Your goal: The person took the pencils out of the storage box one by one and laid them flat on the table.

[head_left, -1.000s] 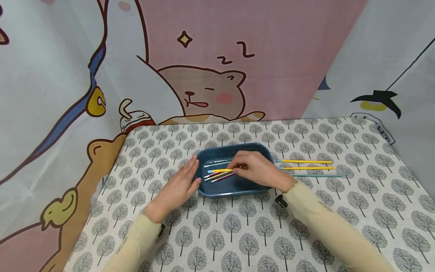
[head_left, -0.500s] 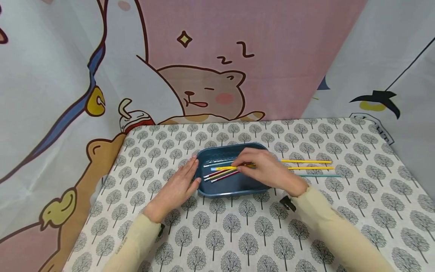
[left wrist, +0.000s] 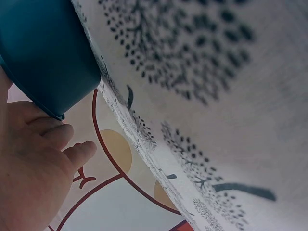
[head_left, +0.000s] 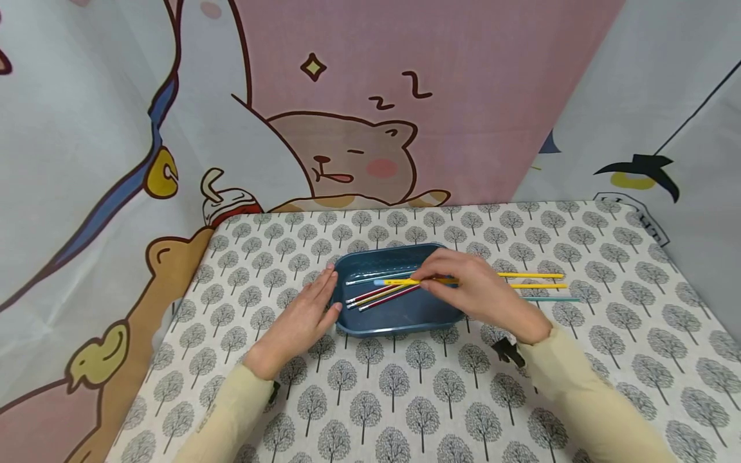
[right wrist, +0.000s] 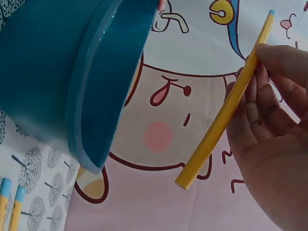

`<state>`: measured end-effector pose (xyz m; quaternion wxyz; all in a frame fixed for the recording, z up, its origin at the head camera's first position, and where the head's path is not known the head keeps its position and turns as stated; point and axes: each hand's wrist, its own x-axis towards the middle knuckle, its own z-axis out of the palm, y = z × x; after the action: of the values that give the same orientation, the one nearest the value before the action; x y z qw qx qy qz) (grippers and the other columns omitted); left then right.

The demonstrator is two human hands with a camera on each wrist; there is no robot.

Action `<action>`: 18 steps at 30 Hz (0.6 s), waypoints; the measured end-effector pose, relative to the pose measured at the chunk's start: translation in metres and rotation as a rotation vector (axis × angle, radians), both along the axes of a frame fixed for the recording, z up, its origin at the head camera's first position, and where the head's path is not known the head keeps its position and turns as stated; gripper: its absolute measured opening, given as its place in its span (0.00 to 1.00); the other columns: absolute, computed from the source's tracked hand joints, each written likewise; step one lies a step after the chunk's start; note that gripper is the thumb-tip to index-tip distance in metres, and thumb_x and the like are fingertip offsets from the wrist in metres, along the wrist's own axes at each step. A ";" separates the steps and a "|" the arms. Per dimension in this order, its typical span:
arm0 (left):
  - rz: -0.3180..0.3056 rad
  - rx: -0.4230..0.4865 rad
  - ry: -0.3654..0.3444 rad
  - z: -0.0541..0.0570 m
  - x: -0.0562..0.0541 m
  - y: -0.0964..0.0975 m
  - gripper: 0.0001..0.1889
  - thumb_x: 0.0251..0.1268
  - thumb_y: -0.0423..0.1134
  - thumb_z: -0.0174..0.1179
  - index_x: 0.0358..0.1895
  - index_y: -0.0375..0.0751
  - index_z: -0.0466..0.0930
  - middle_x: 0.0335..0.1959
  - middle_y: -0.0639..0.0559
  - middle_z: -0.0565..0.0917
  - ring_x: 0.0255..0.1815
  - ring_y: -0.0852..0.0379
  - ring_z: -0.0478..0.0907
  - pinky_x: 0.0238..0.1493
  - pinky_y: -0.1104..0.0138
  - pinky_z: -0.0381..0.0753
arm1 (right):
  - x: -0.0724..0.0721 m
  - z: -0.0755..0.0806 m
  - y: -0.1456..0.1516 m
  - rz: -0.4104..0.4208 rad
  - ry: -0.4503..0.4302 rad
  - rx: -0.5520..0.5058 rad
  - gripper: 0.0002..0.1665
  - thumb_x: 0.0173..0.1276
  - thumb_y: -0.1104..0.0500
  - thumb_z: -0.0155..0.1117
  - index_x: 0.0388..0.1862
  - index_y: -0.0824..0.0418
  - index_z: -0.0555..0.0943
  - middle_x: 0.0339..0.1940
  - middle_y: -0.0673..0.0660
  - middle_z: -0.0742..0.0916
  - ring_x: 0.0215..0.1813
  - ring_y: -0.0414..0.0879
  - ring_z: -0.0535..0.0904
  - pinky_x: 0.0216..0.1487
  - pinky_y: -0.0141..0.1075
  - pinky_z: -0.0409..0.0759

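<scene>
A yellow pencil (head_left: pixel 399 281) with a blue end is pinched between thumb and fingers of my right hand (head_left: pixel 480 292). The right wrist view shows this pencil (right wrist: pixel 216 125) raised beyond the container's rim, its unsharpened end free. Over the dark blue rectangular container (head_left: pixel 399 332), the hand hides part of the inside. Several pencils (head_left: pixel 382 298), dark red, gold and teal with whitish tips, lie in the container. At its left end my left hand (head_left: pixel 298 325) rests against the rim with fingers fairly straight; the left wrist view has these fingers (left wrist: pixel 45 132) beside the container wall.
Right of the container, two yellow pencils (head_left: pixel 538 286) and a teal pencil (head_left: pixel 556 299) lie on the tree-patterned tablecloth (head_left: pixel 393 399), partly hidden by the right hand. A cartoon-printed curtain (head_left: pixel 463 96) stands behind the table.
My right hand has moved to the right, drawing the yellow pencil along over the container and uncovering more of the pencils inside. The left hand has stayed in place.
</scene>
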<state>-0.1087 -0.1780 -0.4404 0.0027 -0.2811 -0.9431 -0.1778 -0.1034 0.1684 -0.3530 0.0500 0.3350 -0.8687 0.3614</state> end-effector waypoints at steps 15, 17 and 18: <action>0.003 -0.009 -0.010 0.002 0.001 0.001 0.36 0.86 0.56 0.38 0.83 0.34 0.51 0.85 0.48 0.43 0.84 0.46 0.48 0.80 0.45 0.57 | 0.010 0.005 0.029 -0.065 0.085 0.010 0.16 0.67 0.69 0.73 0.48 0.51 0.90 0.46 0.40 0.87 0.41 0.34 0.80 0.35 0.30 0.79; 0.003 -0.010 -0.013 0.002 0.001 0.001 0.36 0.86 0.56 0.38 0.83 0.34 0.50 0.85 0.48 0.43 0.84 0.47 0.48 0.80 0.45 0.57 | 0.011 0.005 0.033 -0.072 0.090 0.014 0.17 0.67 0.69 0.73 0.48 0.50 0.90 0.45 0.39 0.87 0.41 0.34 0.80 0.35 0.29 0.78; 0.005 -0.011 -0.014 0.002 0.001 0.001 0.36 0.86 0.56 0.38 0.83 0.34 0.50 0.85 0.48 0.43 0.84 0.47 0.47 0.80 0.45 0.57 | 0.012 0.005 0.036 -0.076 0.093 0.016 0.17 0.67 0.69 0.73 0.48 0.49 0.90 0.45 0.39 0.86 0.41 0.34 0.80 0.35 0.28 0.78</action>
<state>-0.1075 -0.1773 -0.4385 -0.0051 -0.2775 -0.9447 -0.1746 -0.0914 0.2039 -0.3475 0.1012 0.3183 -0.8806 0.3362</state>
